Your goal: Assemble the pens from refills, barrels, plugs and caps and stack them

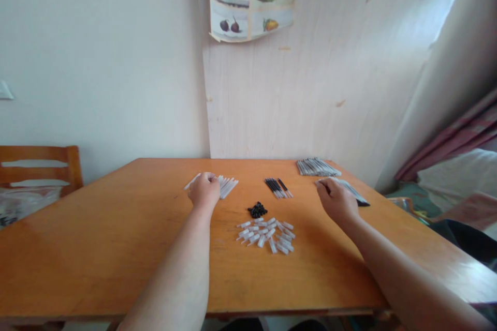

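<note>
On the orange-brown wooden surface (116,248), thin whitish translucent sticks (229,186) lie just right of the left hand (205,191), long axes slanting away rightward; that hand's nearer. Right hand (337,200) is at a flat pale dark-ended bundle (351,190). Fingers curled on both, but can't tell if either of the 2 grips holds anything.

On the table (97,248), plastic tips (273,245) lie nearest, caps (258,210) just behind. Farther back, left to right: left hand (204,191) amid tubes (229,186), rods (275,187), right hand (337,199), a bundle of sticks (317,167) behind it.
</note>
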Demonstrator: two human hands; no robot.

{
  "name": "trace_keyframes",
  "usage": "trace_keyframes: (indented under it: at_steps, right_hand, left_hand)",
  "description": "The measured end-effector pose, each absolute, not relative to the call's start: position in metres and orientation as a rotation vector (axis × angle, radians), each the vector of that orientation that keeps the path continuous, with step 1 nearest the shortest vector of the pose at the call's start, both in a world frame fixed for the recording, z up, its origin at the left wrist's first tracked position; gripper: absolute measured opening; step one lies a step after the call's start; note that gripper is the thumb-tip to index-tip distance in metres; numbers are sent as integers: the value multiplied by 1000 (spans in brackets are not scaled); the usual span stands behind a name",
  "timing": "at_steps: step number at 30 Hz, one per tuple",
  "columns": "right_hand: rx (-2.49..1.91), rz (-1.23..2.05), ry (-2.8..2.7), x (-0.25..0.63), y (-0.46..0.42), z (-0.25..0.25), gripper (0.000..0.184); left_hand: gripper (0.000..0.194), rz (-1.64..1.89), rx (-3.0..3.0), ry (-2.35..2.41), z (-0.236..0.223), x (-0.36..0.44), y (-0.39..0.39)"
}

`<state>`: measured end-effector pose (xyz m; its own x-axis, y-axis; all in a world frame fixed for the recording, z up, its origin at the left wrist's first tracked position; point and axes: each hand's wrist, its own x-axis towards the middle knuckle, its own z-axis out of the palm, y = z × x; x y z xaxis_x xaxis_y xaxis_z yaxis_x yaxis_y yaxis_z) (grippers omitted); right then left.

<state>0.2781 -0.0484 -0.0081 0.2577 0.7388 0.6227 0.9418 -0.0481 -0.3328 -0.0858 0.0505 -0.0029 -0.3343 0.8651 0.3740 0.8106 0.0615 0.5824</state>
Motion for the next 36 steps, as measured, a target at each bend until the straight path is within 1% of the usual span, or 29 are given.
trace_keyframes:
  at_steps: [4,8,11,16,22,27,36]
  right_hand:
    - [-1758,-231,-1578,260,-39,5,31]
    - [-1673,-57,-1531,241,-23,19,30]
    - [-1597,-5,-1484,227,-10,21,30]
    - [-1576,29,-1445,210,5,0,32]
    - [-1691,4,-1498,224,11,-30,33]
    - [-1721,-13,-1479,238,10,-31,35]
    - [-1688,6,-1477,234,10,-29,34]
  left_hand:
    - [23,1001,1912,2304,1,-77,41]
    - [23,785,2065,2313,-1,-72,37]
    - [22,700,2135,2297,-7,-70,39]
    - [20,609,2150,2294,-13,-69,42]
    - [18,595,2159,2301,-18,-69,43]
    - [17,582,2161,2324,-19,-68,42]
    - [21,536,2193,2330,-13,-66,34]
